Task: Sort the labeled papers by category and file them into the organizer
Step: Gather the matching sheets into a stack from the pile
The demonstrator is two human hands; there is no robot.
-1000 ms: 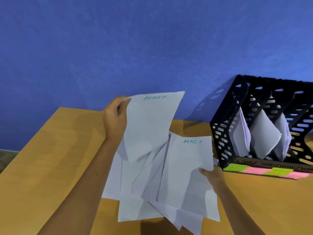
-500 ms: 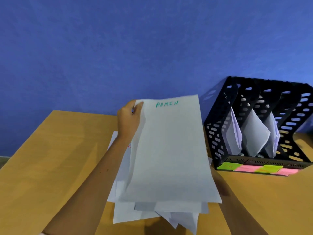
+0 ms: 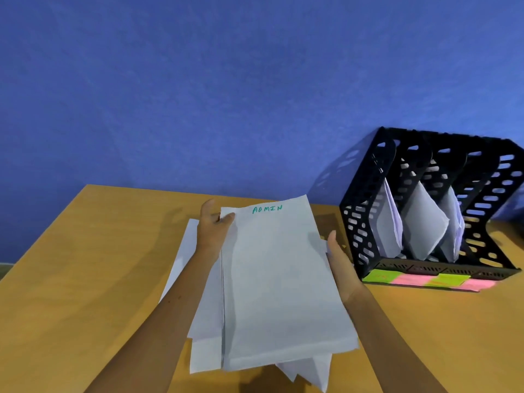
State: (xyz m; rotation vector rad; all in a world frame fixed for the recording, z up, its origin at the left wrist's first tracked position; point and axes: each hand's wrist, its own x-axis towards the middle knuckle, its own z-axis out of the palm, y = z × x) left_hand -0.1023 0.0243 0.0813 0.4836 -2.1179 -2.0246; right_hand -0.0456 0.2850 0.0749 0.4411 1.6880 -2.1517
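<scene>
Item: ADMIN sheet, white, uppermost of a loose paper stack on the table. Change: a second ago two sheets marked ADMIN were held apart, one raised in the left hand, one in the right; half a second ago the raised sheet had come over the other; now it lies lower and flatter on top, edges roughly squared. Judged meaning: the ADMIN category is being gathered into one bundle, ready for filing, not yet filed. Left hand: pinches the top left corner of the ADMIN sheet, thumb over the face, fingers behind. Right hand: lies along the sheet's right edge with thumb up; its fingers are hidden under the paper, so whether it clasps or only steadies cannot be told. Organizer: black perforated plastic, on the table to the right against the blue wall, well apart from the bundle; three slots each hold white sheets leaning, while the rightmost slot looks empty. Writing: "ADMIN" in green handwritten capitals at the sheet's top edge. Sticky notes, green and pink alternating, line the organizer's front lip; their writing is too faint to read, so the ADMIN slot cannot be identified from here. No brand marks visible.
</scene>
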